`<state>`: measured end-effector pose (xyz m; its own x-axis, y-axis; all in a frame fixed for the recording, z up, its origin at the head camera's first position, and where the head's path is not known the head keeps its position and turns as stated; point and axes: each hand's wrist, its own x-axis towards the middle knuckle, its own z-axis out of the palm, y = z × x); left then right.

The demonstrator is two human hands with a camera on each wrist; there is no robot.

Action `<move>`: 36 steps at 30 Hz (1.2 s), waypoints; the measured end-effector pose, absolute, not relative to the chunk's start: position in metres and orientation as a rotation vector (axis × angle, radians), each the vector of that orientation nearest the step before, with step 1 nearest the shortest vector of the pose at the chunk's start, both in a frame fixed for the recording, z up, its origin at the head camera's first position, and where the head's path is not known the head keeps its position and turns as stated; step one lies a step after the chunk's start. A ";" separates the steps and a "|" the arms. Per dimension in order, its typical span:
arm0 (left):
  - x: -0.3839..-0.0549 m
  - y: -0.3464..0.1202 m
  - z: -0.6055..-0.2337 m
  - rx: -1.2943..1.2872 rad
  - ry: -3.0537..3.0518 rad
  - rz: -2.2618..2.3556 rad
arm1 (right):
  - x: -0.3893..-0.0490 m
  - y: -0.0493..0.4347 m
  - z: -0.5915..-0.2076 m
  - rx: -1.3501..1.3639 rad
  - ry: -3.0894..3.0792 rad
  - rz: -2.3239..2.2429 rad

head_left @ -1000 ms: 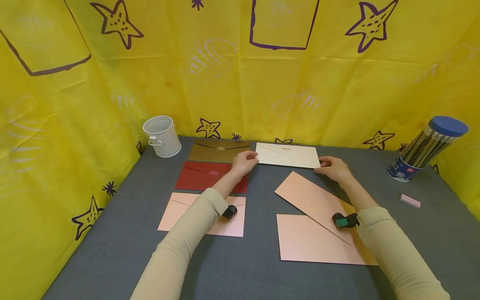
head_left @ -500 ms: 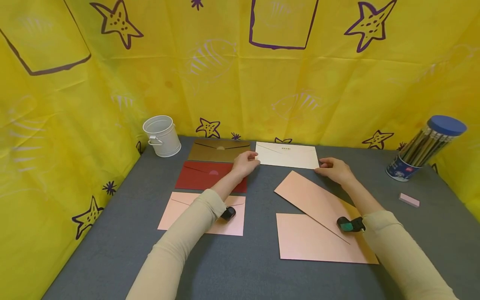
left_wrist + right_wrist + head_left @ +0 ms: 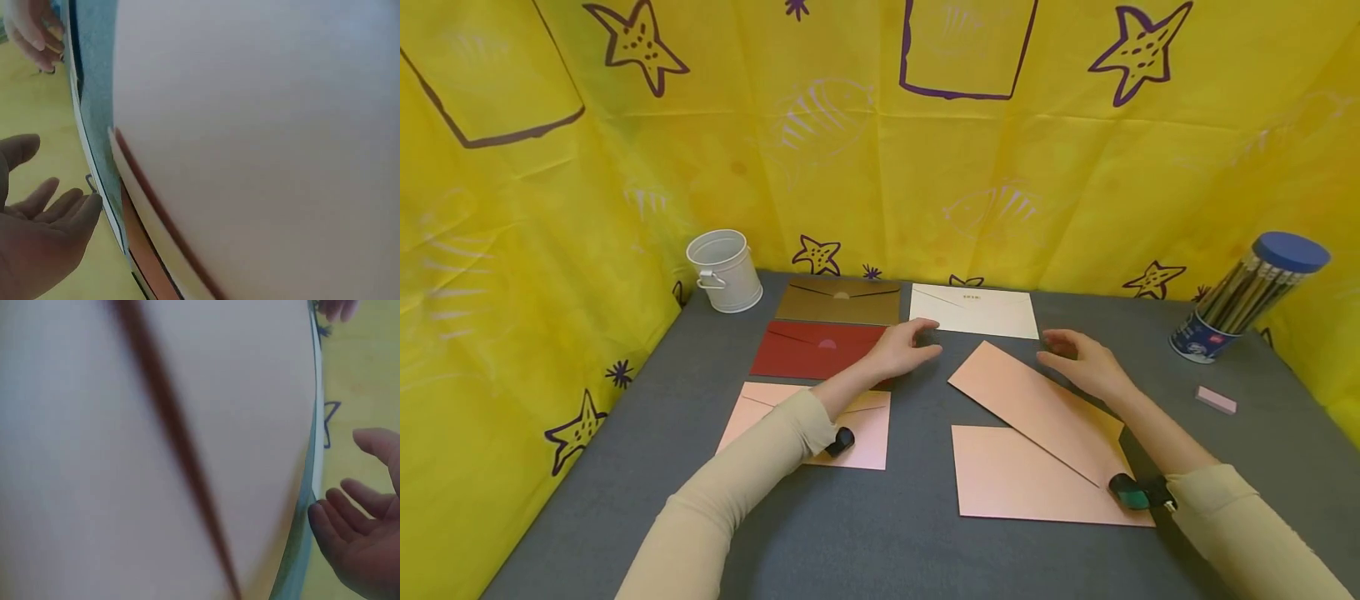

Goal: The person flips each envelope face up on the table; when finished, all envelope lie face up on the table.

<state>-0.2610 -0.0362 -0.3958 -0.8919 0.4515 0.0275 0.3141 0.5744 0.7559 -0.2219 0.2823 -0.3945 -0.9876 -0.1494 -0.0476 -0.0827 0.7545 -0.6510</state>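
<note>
A cream envelope (image 3: pixel 973 312) lies flat at the back of the table, its pointed flap facing up. My left hand (image 3: pixel 901 348) hovers by its near left corner, over the right end of a red envelope (image 3: pixel 808 348), fingers loosely bent and holding nothing. Off the cream envelope's right corner is my right hand (image 3: pixel 1086 360), thumb and fingers apart with nothing between them. Below the right hand, one pale pink envelope (image 3: pixel 1026 400) lies aslant across another pink envelope (image 3: pixel 1022 479). In the left wrist view the left hand (image 3: pixel 47 231) has spread, relaxed fingers.
A gold envelope (image 3: pixel 842 304) lies behind the red one, and a pink envelope (image 3: pixel 868 429) in front, partly under the left forearm. A white bucket (image 3: pixel 726 275) stands at the back left. At the right are a tub of pencils (image 3: pixel 1206 333) and a pink eraser (image 3: pixel 1216 400).
Both hands have let go of the cream envelope's ends and drawn back toward the person. The left hand's fingers have opened; the right hand has shifted slightly rightward. The envelope stays in place.
</note>
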 end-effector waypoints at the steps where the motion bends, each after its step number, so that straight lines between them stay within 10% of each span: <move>1: -0.259 -0.036 -0.396 0.705 2.629 1.163 | -0.218 0.282 -0.394 -0.209 2.853 -1.040; 13: -0.247 -0.026 -0.398 1.264 2.461 0.546 | -0.166 0.292 -0.394 -0.555 2.837 -0.873; 36: -0.243 -0.012 -0.401 1.320 2.475 0.255 | -0.115 0.322 -0.399 -0.573 2.687 -0.791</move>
<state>-0.2429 -0.0123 -0.4009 -0.5200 0.8309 -0.1981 0.7730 0.5565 0.3046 -0.1152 0.3219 -0.3993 -0.8817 -0.4462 -0.1535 -0.2917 0.7712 -0.5659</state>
